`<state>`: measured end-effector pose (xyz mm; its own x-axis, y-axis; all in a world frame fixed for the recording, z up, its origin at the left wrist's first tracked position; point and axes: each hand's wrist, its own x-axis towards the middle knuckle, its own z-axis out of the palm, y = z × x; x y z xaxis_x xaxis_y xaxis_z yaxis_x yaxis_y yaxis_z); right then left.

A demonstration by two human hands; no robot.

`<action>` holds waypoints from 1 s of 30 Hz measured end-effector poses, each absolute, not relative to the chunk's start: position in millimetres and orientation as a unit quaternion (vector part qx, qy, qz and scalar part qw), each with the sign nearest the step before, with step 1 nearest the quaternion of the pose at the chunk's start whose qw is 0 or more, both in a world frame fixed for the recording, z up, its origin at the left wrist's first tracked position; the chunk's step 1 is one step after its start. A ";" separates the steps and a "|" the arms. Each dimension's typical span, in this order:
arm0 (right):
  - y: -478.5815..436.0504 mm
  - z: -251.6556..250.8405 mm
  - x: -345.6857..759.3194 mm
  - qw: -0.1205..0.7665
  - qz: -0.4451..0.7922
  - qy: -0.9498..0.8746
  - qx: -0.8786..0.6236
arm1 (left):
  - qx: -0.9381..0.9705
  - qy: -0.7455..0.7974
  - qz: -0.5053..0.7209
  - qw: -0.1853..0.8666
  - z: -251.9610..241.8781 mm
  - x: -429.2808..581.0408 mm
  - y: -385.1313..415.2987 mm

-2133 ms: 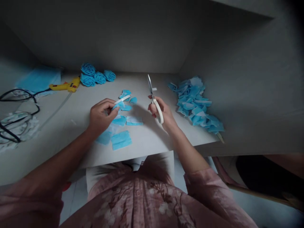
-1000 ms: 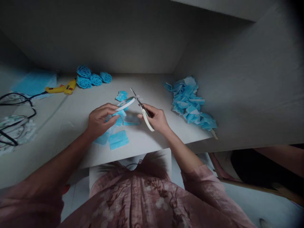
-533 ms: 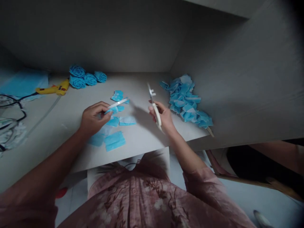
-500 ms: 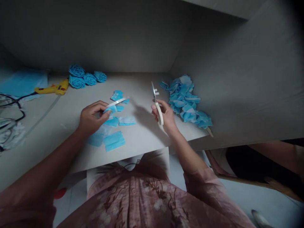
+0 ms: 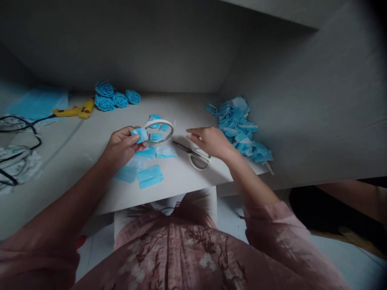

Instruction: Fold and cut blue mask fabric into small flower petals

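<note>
My left hand pinches a small blue fabric piece together with a white band bent into a loop, held just above the white table. White-handled scissors lie flat on the table. My right hand hovers over their handles with fingers stretched out and holds nothing. Several blue fabric pieces lie on the table under and beside my left hand.
Three blue fabric roses and a yellow glue gun sit at the back left. Black cables lie at the far left. A heap of blue fabric scraps rests against the right wall. Another person's arm shows low right.
My right hand has laid the scissors down on the table and opened. The white band in my left hand now curls into a loop, and a blue piece is pinched with it.
</note>
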<state>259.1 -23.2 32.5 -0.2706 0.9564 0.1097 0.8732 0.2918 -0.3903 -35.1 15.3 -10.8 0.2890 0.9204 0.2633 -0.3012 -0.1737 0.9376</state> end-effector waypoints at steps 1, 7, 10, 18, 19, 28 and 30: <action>-18.3 33.1 256.0 0.233 0.187 -0.792 -0.532 | 0.561 0.271 0.521 0.583 -10.4 -34.9 14.9; -3.1 17.1 236.8 0.384 0.445 -0.721 -0.367 | 0.523 0.262 0.544 0.601 -12.0 -29.8 14.8; 11.0 11.7 253.0 0.401 0.280 -0.743 -0.457 | 0.502 0.290 0.564 0.588 -16.3 -28.5 18.1; 3.8 -11.3 276.1 0.175 0.070 -0.786 -0.589 | 0.537 0.366 0.515 0.559 -22.1 -30.3 19.2; -4.9 -14.8 271.8 0.182 0.092 -0.787 -0.582 | 0.538 0.367 0.515 0.557 -21.9 -30.3 19.0; -29.3 -32.7 247.1 0.209 0.113 -0.751 -0.616 | 0.535 0.349 0.505 0.580 -21.7 -28.5 18.5; -28.1 -35.4 245.1 0.214 0.105 -0.744 -0.625 | 0.543 0.358 0.496 0.576 -21.1 -28.3 17.4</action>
